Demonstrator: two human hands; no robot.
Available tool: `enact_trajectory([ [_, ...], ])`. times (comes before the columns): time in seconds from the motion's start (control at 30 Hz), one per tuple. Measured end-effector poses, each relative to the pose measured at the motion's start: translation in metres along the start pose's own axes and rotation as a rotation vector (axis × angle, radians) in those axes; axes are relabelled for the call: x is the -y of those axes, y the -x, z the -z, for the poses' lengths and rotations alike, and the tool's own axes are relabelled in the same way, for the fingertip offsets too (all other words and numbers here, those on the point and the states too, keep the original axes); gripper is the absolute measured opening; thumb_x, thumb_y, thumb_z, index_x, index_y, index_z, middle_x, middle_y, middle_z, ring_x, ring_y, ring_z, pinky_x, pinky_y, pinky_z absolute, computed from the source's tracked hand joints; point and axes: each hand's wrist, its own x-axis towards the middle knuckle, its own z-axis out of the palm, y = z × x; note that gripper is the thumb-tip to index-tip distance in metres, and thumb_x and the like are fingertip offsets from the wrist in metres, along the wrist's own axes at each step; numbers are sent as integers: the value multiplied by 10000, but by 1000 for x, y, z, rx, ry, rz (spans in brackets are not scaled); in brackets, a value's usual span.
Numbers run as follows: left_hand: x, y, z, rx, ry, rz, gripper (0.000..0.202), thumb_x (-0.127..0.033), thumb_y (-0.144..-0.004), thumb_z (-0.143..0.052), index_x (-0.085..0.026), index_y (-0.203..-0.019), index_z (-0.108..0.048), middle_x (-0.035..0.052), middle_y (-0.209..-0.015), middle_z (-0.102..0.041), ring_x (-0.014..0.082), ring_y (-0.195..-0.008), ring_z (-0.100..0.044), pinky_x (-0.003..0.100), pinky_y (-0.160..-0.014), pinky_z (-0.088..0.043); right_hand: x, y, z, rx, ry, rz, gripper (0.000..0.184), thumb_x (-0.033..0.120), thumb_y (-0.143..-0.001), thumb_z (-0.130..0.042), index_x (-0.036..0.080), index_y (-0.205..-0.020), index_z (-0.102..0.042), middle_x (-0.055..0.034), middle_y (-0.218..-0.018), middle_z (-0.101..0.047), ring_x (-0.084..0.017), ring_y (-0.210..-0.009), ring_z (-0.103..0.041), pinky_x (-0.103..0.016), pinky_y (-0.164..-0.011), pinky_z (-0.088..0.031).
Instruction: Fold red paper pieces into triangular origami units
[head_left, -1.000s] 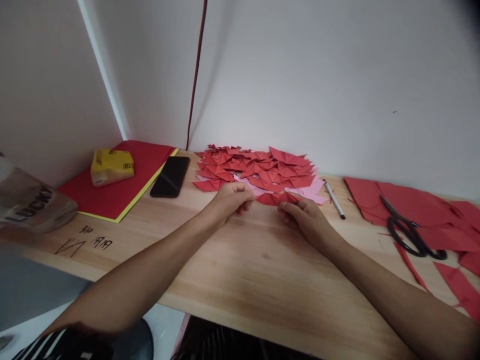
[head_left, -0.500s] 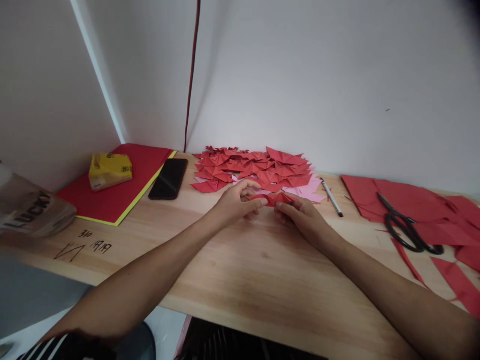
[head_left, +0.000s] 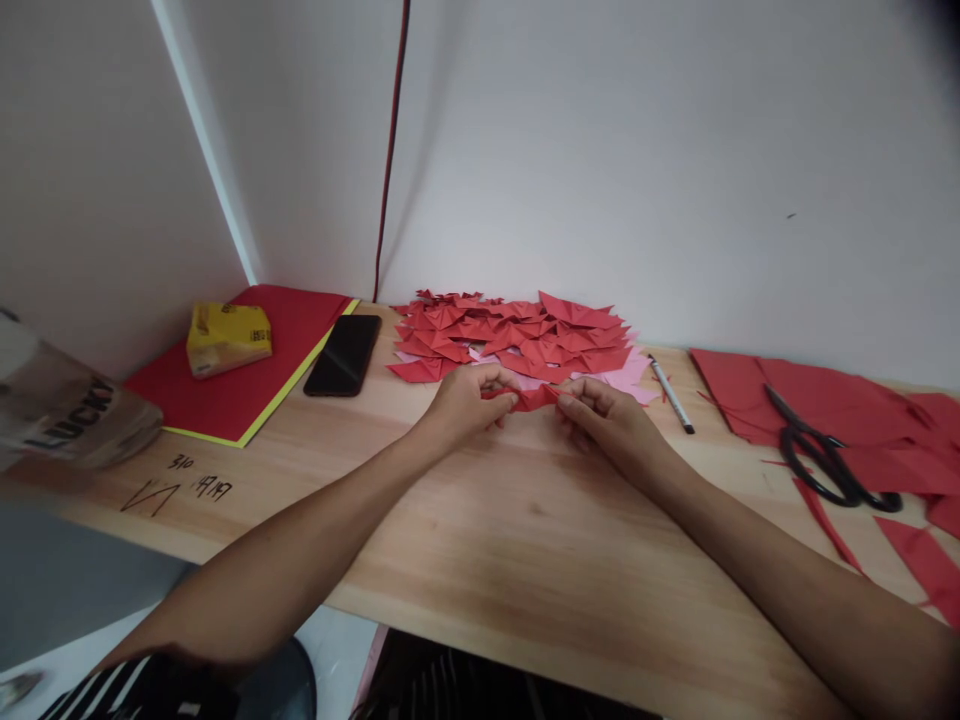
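Between my two hands is a small folded red paper piece (head_left: 536,399), held just above the wooden table. My left hand (head_left: 474,396) pinches its left end, thumb in front and fingers behind. At its right end, my right hand (head_left: 604,415) grips it between thumb and fingers. The fingertips partly cover both ends. Right behind them lies a spread pile of folded red paper pieces (head_left: 525,325), with some pink paper (head_left: 626,375) showing at its front and right edges.
On the left are a clear cup marked LUCKY (head_left: 90,415), red sheets (head_left: 172,385) under a yellow packet (head_left: 229,340), and a black phone (head_left: 343,355). To the right lie a pen (head_left: 671,395), scissors (head_left: 817,460) and red paper sheets (head_left: 735,390) with cut strips. A wall stands behind.
My right hand's fingers have shifted on the paper piece's right end, with the thumb now nearer its tip. The whole view has moved slightly; things on the table lie as before.
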Motion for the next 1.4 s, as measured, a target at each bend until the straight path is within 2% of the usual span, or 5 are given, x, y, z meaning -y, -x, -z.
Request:
enact_trajectory([
  [0.3, 2, -3, 6, 156, 14, 47, 305, -153, -762, -587, -112, -1030, -727, -29, -542, -562, 60, -449, -499, 150, -444, -388, 7, -1, 8, 42, 49, -103, 305, 440, -851, -582, 185, -700, -509, 22, -615, -566, -74, -478, -476, -200, -419, -302],
  [0.6, 1, -1, 6, 173, -50, -27, 327, -147, -746, -591, -142, -1034, -743, -38, -522, -552, 58, -465, -469, 153, -480, -354, 6, -1, 6, 15, -25, -139, 464, 627, -839, -523, 173, -746, -530, -8, -643, -581, -74, -483, -465, -208, -427, -294],
  [1.13, -1, 2, 5, 405, -201, -140, 292, -140, -712, -541, -152, -917, -749, 5, -716, -685, 99, -606, -544, 177, -547, -374, 22, 19, 24, 362, 124, -343, 417, 570, -754, -645, 173, -666, -559, -1, -597, -583, -64, -444, -413, -207, -397, -241],
  [1.23, -5, 1, 4, 401, -282, -144, 277, -133, -705, -543, -153, -897, -741, 15, -766, -706, 115, -654, -573, 186, -582, -392, 24, 25, 41, 218, 287, -242, 401, 578, -778, -592, 185, -699, -589, -13, -608, -592, -94, -480, -457, -226, -429, -296],
  [1.4, -13, -3, -2, 424, -438, -80, 230, -146, -677, -557, -166, -849, -709, 13, -783, -694, 136, -696, -583, 199, -592, -386, 22, 13, 94, -342, 804, -55, 318, 510, -792, -590, 199, -859, -591, -74, -846, -683, -171, -678, -592, -283, -577, -408],
])
